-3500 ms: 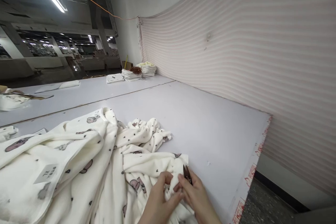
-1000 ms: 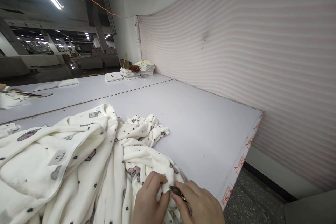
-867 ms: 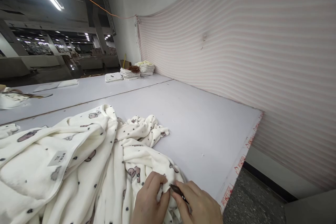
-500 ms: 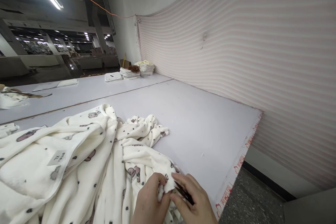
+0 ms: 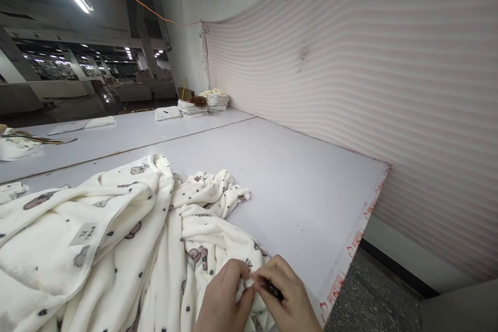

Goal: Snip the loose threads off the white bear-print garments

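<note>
A cream fleece garment (image 5: 155,264) printed with pinkish animals and small dark marks lies rumpled across the near left, its XL size label (image 5: 83,234) facing up. My left hand (image 5: 224,293) pinches a bit of its edge at the lower middle. Close against those fingertips, my right hand (image 5: 287,290) is closed around small dark thread snips (image 5: 271,289). Fingers cover the blade tips, so I cannot see whether they touch the cloth. A gathered part of the garment (image 5: 218,189) lies behind the hands.
The pale table (image 5: 303,181) ends at a right edge with red print, above a speckled floor (image 5: 383,275). Striped cloth (image 5: 350,62) hangs along the wall. Folded white stacks (image 5: 192,109) stand at the back, and more cloth (image 5: 17,145) lies far left.
My right hand has drawn slightly in toward my left fingertips. The snips' blades, visible earlier, are now mostly hidden behind the fingers. The garment has barely moved.
</note>
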